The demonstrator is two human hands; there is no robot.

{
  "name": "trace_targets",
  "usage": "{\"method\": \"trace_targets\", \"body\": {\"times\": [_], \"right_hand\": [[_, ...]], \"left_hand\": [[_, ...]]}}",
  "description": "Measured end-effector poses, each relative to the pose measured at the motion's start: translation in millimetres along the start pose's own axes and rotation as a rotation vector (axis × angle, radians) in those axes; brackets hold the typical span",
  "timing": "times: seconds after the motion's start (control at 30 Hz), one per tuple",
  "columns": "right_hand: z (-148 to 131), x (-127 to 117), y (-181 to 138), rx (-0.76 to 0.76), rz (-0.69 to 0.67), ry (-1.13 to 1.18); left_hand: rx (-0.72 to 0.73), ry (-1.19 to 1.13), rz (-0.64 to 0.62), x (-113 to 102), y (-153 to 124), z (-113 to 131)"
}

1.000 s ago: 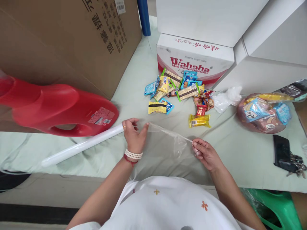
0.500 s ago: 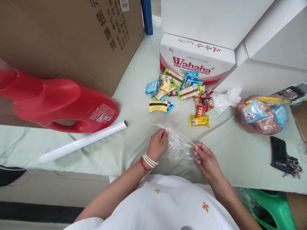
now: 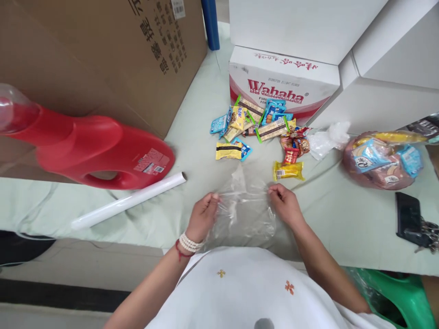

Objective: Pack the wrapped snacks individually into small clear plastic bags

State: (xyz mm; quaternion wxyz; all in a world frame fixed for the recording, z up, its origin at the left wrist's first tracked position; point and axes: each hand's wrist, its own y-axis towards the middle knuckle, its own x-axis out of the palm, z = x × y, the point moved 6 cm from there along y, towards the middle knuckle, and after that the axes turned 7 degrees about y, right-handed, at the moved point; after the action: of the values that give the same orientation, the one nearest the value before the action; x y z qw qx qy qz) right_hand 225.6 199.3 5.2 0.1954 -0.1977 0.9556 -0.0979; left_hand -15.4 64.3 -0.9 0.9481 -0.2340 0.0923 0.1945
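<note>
A clear plastic bag (image 3: 247, 212) is stretched between my two hands, just above the front of the cloth-covered table. My left hand (image 3: 202, 215), with white beads and a red string at the wrist, pinches the bag's left edge. On the other side, my right hand (image 3: 286, 204) grips its right edge between thumb and fingers. Beyond the bag lies a loose pile of wrapped snacks (image 3: 270, 130). A yellow-wrapped snack (image 3: 288, 171) is closest to my right hand, and another yellow packet (image 3: 228, 151) with a dark stripe lies farther left.
At the left, a red detergent jug (image 3: 103, 146) and a white tube (image 3: 130, 201) lie before a brown carton (image 3: 103, 55). A Wahaha box (image 3: 281, 87) stands behind the snacks. To the right are a filled snack bag (image 3: 382, 160), a black phone (image 3: 408, 212) and keys (image 3: 428, 233).
My hands have moved apart, the left one leftward and the right one slightly up. The bag, bunched before, is now spread wide between them.
</note>
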Motion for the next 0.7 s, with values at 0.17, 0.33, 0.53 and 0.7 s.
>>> {"method": "trace_targets", "body": {"times": [0.17,0.33,0.53,0.7], "right_hand": [[18,-34,-9,0.094,0.045,0.018],[11,-61,-13,0.084,0.03,-0.22],[-6,-60,-8,-0.01,0.001,-0.243],[0,-67,-12,-0.023,0.065,-0.229]], "left_hand": [[-0.041,0.345,0.267,-68,-10,-31],[0.307,0.655,0.593,-76,-28,25],[0.466,0.556,0.242,15,15,70],[0.248,0.343,-0.012,52,56,47]]}}
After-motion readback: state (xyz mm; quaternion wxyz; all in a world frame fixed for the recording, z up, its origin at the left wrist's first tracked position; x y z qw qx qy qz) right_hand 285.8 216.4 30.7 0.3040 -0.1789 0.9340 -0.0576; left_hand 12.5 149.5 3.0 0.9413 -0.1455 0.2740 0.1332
